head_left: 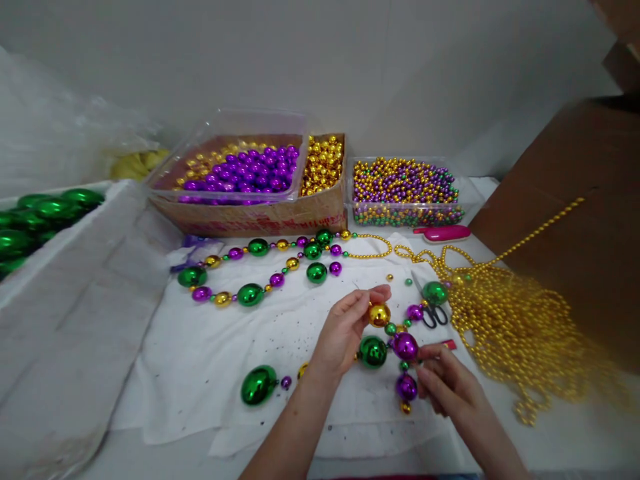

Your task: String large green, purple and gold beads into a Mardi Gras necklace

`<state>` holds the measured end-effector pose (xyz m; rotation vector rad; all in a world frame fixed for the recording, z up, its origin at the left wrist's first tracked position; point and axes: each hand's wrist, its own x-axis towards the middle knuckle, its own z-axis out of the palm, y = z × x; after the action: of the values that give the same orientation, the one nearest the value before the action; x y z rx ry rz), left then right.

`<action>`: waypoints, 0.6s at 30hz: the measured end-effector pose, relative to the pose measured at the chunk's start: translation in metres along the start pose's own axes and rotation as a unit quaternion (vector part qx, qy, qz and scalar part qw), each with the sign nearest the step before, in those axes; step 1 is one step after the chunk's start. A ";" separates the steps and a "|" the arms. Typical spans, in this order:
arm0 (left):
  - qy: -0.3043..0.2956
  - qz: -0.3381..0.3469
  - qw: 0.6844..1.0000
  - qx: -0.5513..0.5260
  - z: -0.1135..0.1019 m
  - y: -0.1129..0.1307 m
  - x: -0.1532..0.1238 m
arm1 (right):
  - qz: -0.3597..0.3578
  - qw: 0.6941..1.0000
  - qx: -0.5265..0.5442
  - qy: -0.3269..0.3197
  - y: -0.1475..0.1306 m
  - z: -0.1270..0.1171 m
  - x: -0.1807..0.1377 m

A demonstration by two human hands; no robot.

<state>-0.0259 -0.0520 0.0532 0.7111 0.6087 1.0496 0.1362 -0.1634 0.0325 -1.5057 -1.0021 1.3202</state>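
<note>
My left hand (345,327) pinches a gold bead (379,314) on a strand of green, purple and gold beads lying over a white cloth (200,360). Just below it sit a large green bead (373,351) and a large purple bead (405,346) of the same strand. My right hand (447,387) is closed beside a smaller purple bead (407,387), fingertips pinched at the strand near a small red object (449,344). A finished strand of big beads (260,267) lies across the cloth further back.
Black-handled scissors (430,308) and a heap of gold bead chains (515,327) lie to the right. At the back stand a cardboard box (250,217) of purple and gold beads, a clear tub (405,190) of small mixed beads, and a pink tool (443,233). Green beads (35,217) fill a box at left.
</note>
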 end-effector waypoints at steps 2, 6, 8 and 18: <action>-0.013 0.032 0.999 0.034 0.009 0.015 -0.004 | -0.020 0.998 -0.059 0.002 -0.006 -0.011 -0.002; -0.024 0.075 0.996 0.049 0.033 0.035 -0.006 | -0.085 0.977 -0.175 0.090 -0.031 -0.024 0.003; -0.028 0.078 0.996 0.029 0.047 0.039 -0.006 | -0.134 0.968 -0.179 0.113 -0.052 -0.020 0.008; -0.090 0.075 0.991 0.065 0.036 0.037 0.011 | -0.060 0.997 0.049 -0.026 -0.053 0.008 0.019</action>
<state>-0.0153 -0.0379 0.1036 0.9677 0.4749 1.0771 0.1291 -0.1294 0.0769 -1.3240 -1.0301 1.3104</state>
